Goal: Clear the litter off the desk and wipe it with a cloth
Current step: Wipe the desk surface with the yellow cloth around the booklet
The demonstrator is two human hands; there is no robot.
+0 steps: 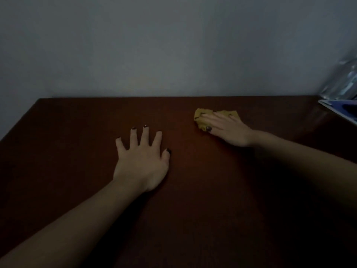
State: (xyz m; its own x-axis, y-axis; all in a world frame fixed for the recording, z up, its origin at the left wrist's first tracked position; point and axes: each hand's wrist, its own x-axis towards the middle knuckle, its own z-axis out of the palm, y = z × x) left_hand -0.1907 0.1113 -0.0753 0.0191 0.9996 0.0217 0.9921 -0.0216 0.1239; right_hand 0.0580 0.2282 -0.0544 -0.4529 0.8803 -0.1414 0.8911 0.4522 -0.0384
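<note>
Nearest, the left hand (142, 161) lies flat on the dark tabletop (77, 132), fingers spread and straight, holding nothing; it likely braces the person while they lean in to wipe. Farther back and to the right, the right hand (228, 128) presses down on a crumpled yellow cloth (201, 123), its fingers laid across it rather than closed around it, which suits sliding it over the surface. The cloth sticks out beyond the fingertips, well apart from the left hand. At the far right edge sits something blue (340, 109), too blurred to identify.
</note>
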